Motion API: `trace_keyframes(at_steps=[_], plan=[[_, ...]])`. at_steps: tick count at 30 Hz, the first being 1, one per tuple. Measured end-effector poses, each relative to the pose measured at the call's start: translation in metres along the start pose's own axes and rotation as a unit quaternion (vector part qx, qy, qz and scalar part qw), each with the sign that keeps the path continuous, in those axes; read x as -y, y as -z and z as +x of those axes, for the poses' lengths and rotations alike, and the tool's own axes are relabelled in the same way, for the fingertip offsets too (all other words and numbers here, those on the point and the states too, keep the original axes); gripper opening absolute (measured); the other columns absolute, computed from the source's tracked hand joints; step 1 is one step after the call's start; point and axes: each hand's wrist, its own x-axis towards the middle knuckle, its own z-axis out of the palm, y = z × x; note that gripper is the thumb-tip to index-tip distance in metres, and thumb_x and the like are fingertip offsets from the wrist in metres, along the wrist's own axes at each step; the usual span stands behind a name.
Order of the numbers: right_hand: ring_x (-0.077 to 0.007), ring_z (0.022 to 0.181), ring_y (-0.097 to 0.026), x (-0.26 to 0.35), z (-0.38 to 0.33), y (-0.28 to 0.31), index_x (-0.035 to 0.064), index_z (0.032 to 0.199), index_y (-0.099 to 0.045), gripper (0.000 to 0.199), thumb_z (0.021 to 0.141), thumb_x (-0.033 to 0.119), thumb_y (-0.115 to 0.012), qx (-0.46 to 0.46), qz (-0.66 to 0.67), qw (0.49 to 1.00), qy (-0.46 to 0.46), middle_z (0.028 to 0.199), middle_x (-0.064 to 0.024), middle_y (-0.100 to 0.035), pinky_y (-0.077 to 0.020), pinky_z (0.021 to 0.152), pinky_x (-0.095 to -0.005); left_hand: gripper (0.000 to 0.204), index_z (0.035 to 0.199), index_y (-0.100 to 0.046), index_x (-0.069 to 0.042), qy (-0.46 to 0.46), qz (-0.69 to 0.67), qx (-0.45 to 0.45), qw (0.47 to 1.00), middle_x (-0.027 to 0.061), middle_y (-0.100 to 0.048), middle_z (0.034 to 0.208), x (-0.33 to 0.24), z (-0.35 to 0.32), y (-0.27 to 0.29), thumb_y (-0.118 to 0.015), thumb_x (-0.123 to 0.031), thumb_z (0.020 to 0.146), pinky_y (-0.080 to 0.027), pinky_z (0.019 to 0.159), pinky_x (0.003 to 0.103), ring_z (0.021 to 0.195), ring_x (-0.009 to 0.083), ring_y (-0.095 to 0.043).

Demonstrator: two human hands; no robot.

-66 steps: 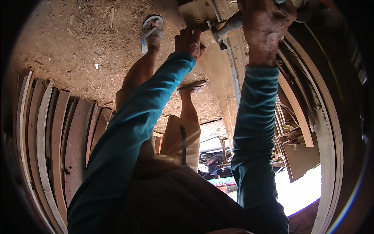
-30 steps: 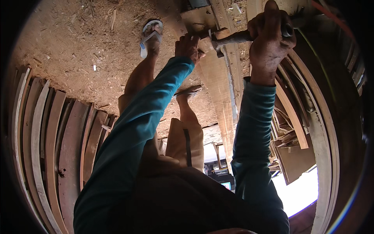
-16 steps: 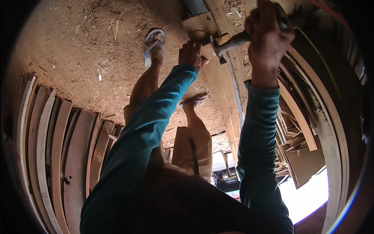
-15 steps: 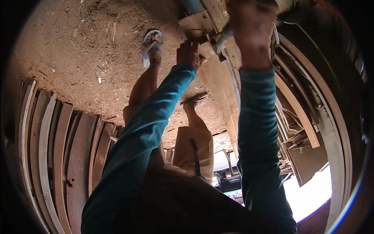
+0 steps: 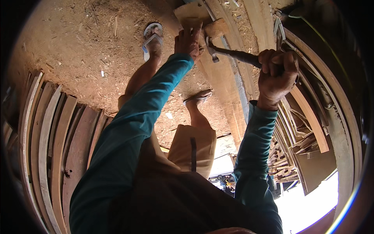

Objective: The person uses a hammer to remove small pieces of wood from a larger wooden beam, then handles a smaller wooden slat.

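Right hand closed in a fist around the handle of a hammer, which points left, its metal head just right of the left hand. That left hand is palm down, fingers reaching forward and partly bent; its underside is hidden, so whether it grips anything cannot be told. Teal sleeves cover both arms. Between the hands, a long brown board runs back toward the body, a grey strip along its right side. The hammer's head overlaps the board in view; whether they touch is unclear. Just ahead of the head is a small wood block. To the left of the left hand, a foot in a pale flip-flop stands on a floor strewn with wood chips. Farther out, planks stand in a row, well left of the left hand; a brown sheet is behind and right of the right hand.
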Motion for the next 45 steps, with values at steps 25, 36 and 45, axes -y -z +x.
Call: trace_keyframes(at_steps=[25,36,45], plan=[[-0.0442,0.067,-0.058,0.159,-0.327,0.113,-0.0011,0.074,-0.056,0.025,0.084,0.02,-0.065,0.019,-0.17,0.985,-0.01,0.067,-0.023,-0.056,-0.0465,0.058,-0.0488,0.05,0.127,-0.06,-0.009,-0.121,-0.072,0.398,0.907,0.0175,-0.061,0.125,-0.071,-0.283,0.038,-0.071,-0.033,0.085,-0.049,0.095,0.045,0.113,0.0367,-0.059],[-0.0388,0.088,-0.069,0.209,-0.507,0.115,0.0081,0.115,-0.065,0.03,0.093,0.028,-0.061,-0.149,-0.434,0.868,-0.188,0.094,-0.0206,-0.07,-0.0541,0.074,-0.0484,0.042,0.114,-0.069,0.004,-0.204,0.013,0.466,0.861,0.0193,-0.071,0.111,-0.244,-0.364,0.134,-0.067,-0.029,0.089,-0.052,0.093,0.038,0.105,0.0309,-0.067],[-0.0423,0.09,-0.065,0.186,-0.524,0.09,0.0033,0.099,-0.063,0.017,0.084,0.012,-0.061,-0.201,-0.277,0.938,-0.048,0.093,-0.0216,-0.066,-0.0511,0.074,-0.049,0.045,0.115,-0.071,0.001,-0.316,0.079,0.475,0.818,0.0216,-0.071,0.111,-0.288,-0.395,0.17,-0.069,-0.032,0.085,-0.051,0.093,0.038,0.105,0.0327,-0.067]])
